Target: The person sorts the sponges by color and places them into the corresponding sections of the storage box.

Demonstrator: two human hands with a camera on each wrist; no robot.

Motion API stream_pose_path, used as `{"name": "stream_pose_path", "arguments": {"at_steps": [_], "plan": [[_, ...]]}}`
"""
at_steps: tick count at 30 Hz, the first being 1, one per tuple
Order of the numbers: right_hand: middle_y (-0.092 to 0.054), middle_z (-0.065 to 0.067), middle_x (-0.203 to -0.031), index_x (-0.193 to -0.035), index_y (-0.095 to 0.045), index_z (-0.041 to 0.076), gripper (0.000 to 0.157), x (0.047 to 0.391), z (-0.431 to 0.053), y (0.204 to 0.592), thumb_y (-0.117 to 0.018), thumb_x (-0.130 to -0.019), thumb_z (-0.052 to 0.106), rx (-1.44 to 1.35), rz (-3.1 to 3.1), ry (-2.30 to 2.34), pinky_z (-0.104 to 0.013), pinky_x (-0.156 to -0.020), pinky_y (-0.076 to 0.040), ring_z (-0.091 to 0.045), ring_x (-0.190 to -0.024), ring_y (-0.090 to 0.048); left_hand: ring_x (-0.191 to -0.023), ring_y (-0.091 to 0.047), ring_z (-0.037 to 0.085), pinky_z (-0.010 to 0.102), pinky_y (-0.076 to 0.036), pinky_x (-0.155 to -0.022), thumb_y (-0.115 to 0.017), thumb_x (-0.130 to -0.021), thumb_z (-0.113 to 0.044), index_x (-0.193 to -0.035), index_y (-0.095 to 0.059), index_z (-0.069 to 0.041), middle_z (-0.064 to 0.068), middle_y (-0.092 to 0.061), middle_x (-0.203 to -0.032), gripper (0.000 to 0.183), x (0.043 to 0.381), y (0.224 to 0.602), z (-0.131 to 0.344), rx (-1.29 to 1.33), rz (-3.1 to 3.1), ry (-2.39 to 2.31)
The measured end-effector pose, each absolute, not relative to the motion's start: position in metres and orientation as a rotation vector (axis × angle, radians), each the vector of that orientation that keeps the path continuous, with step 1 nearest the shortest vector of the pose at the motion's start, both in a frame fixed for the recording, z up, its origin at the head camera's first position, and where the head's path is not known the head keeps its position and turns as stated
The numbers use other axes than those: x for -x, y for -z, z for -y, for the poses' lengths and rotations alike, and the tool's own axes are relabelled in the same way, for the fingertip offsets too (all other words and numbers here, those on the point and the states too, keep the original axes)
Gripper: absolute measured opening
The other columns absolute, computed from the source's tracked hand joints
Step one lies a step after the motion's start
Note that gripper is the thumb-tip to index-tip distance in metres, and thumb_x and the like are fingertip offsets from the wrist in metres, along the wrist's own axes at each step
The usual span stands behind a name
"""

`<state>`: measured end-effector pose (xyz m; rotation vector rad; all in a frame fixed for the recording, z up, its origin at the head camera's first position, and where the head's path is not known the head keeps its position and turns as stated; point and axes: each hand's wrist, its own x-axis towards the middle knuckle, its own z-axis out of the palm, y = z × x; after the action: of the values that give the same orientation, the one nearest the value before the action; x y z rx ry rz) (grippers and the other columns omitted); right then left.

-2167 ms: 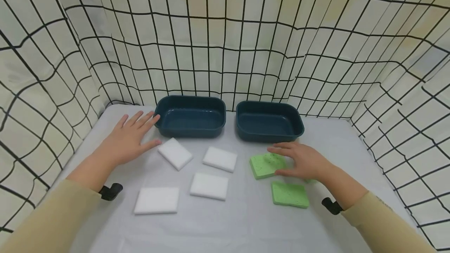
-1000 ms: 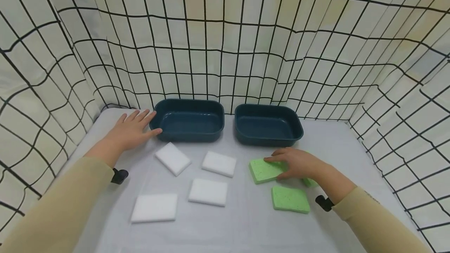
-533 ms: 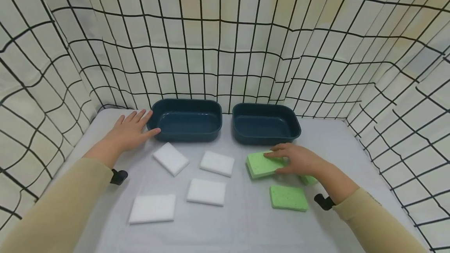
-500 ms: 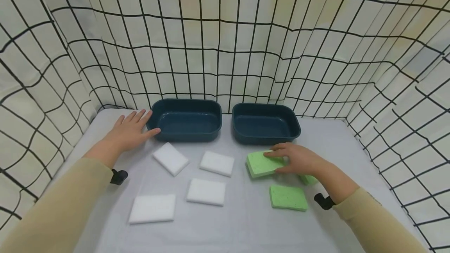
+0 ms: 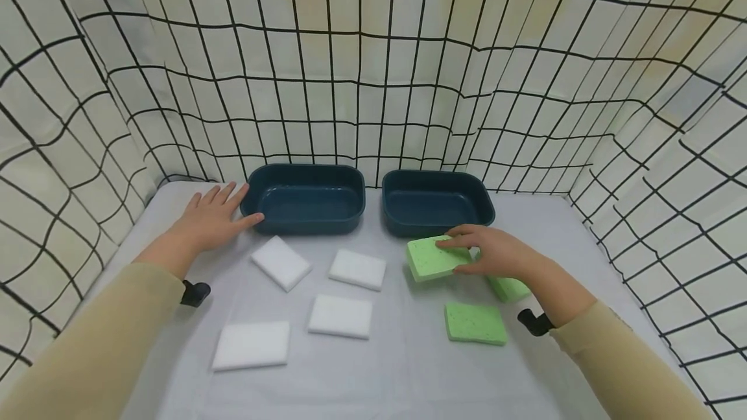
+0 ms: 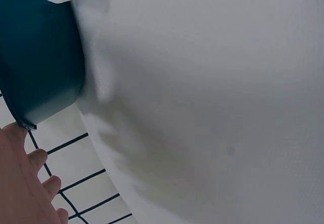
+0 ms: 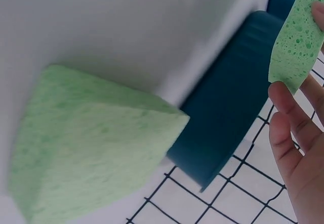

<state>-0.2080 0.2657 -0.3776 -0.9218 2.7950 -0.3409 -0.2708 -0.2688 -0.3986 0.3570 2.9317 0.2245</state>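
Observation:
My right hand [image 5: 496, 255] pinches a light green sponge [image 5: 428, 261] between thumb and fingers, raised a little in front of the right dark blue tub [image 5: 438, 225]. In the right wrist view that sponge [image 7: 296, 39] shows its pores and bends slightly in the grip. A second green sponge [image 5: 509, 288] lies partly hidden behind the right wrist, and a third [image 5: 475, 324] rests nearer the front. My left hand [image 5: 210, 220], fingers spread, touches the left end of the left blue tub [image 5: 303, 222]; the left wrist view has the fingertips at its rim.
Several white sponge pads lie on the white-covered table: one angled [image 5: 281, 263], one behind centre [image 5: 357, 269], one in the middle [image 5: 340, 316], one front left [image 5: 251, 345]. Black wire mesh [image 5: 332, 102] over pale cloth encloses the back and sides.
My right hand has taken hold of the green sponge and lifted it from the table, slightly towards the right tub. My left hand has moved against the left tub and stays there.

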Motion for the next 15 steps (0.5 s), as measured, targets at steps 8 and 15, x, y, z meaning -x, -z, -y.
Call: {"name": "stream_pose_path", "arguments": {"at_steps": [8, 15], "plan": [[-0.051, -0.003, -0.146, -0.139, -0.059, 0.035, 0.057, 0.226, -0.244, 0.365, -0.078, -0.086, 0.039, 0.951, -2.799, 0.36, -0.049, -0.098, -0.048, -0.027, -0.129, -0.051, -0.145, -0.003, 0.054, 0.069, 0.006, -0.112, -0.03, -0.092, -0.078, -0.159, -0.006, -0.004, 0.032, -0.005, -0.16, 0.102, 0.272, 0.399, 0.272, -0.339, -2.931, -0.234], [-0.049, -0.001, -0.147, -0.14, -0.058, 0.037, 0.056, 0.25, -0.213, 0.35, -0.077, -0.087, 0.04, 0.918, -2.812, 0.338, -0.041, -0.089, -0.046, -0.019, -0.104, -0.055, -0.145, -0.003, 0.052, 0.069, 0.006, -0.112, -0.03, -0.091, -0.079, -0.159, -0.006, -0.006, 0.031, -0.005, -0.16, 0.103, 0.271, 0.399, 0.271, -0.333, -2.934, -0.243]]}}
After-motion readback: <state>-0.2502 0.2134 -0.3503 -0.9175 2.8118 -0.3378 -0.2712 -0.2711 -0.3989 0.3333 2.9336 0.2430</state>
